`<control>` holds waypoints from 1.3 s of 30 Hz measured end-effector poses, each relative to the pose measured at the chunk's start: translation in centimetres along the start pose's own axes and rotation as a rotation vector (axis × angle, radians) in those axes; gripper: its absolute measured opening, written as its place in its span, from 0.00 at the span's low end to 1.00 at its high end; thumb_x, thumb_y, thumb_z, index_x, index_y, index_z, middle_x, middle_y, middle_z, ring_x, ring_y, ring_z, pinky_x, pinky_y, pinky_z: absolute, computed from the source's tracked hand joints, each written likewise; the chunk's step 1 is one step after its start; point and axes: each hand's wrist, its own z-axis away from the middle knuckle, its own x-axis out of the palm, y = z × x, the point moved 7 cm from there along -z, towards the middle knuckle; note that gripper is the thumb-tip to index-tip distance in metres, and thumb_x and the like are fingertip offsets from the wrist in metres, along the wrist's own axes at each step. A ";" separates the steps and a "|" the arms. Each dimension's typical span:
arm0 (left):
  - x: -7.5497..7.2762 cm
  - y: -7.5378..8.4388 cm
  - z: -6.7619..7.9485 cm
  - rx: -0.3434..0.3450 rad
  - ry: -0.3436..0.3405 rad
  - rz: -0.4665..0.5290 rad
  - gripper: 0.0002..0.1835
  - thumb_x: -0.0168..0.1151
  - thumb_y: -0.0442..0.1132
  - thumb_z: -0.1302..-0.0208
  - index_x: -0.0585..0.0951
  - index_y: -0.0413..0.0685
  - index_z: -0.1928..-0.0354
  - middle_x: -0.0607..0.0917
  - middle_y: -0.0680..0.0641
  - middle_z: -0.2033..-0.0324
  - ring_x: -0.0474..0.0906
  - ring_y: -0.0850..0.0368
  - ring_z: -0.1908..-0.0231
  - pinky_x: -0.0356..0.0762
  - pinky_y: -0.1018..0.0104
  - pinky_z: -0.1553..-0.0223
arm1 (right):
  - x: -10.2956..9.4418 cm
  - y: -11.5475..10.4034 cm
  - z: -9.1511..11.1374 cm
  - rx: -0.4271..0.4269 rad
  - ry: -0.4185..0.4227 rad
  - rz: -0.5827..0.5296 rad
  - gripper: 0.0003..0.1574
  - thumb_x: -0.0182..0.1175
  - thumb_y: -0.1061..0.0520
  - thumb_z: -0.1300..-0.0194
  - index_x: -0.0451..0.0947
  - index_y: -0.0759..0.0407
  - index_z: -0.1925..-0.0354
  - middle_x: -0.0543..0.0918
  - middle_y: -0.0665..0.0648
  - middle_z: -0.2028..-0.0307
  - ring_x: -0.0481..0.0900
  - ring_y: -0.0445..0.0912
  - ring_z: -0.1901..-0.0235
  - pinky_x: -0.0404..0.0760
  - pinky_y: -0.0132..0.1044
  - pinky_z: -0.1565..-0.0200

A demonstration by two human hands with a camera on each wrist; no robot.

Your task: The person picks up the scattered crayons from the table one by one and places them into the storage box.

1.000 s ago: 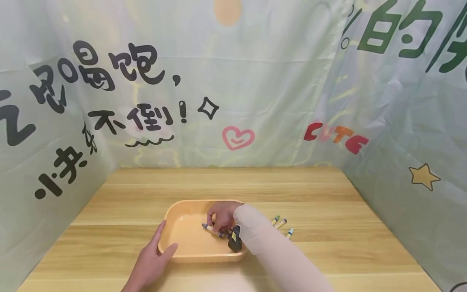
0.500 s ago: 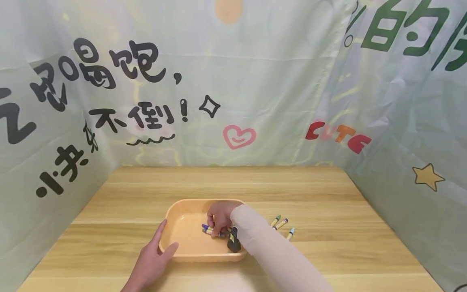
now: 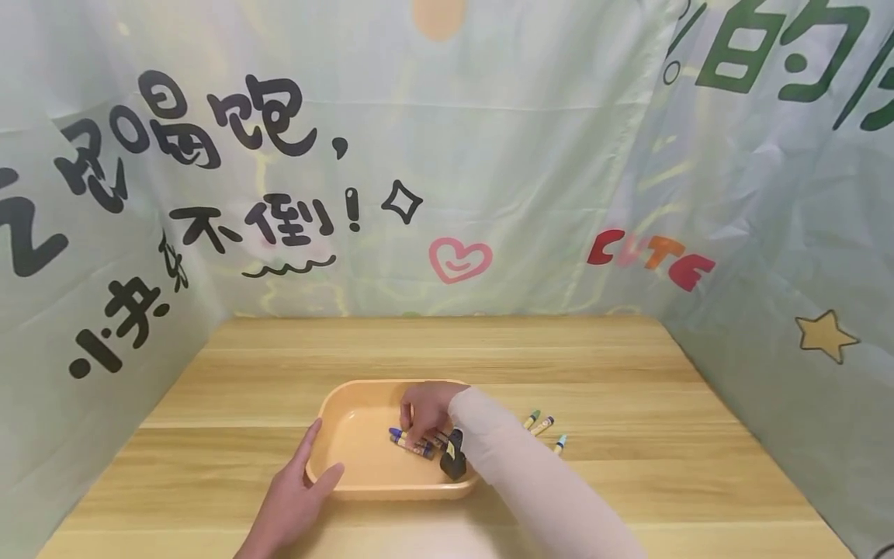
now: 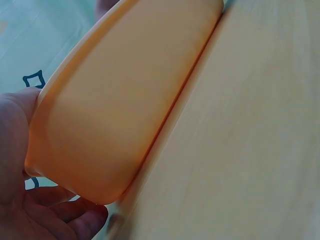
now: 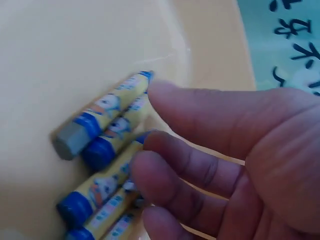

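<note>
My left hand grips the left end of an orange plastic tray; in the left wrist view its thumb lies over the rim and its fingers curl round the corner. Inside the tray, at the right, my right hand hovers over several paper-wrapped crayons. The right wrist view shows its thumb and fingers spread apart with no crayon between them. The thumb tip is right at the end of a grey crayon, which lies alongside blue-banded ones.
A black object with a yellow patch lies in the tray beside the right wrist. On the wooden table, right of the tray, lie a green-tipped crayon, another crayon and a light-blue-tipped one. Printed cloth encloses the table.
A second crayon has come into view beside the first under my right hand, whose fingers have lifted slightly. The left hand stays on the tray. The view has shifted slightly.
</note>
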 end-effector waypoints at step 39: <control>-0.1 -0.2 -0.1 0.009 -0.003 0.004 0.44 0.61 0.52 0.34 0.48 0.57 0.23 0.63 0.53 0.85 0.61 0.62 0.85 0.65 0.70 0.83 | 0.0 16.0 17.3 0.387 0.976 -0.532 0.22 0.59 0.53 0.34 0.73 0.70 0.50 0.80 0.56 0.71 0.77 0.46 0.76 0.73 0.38 0.73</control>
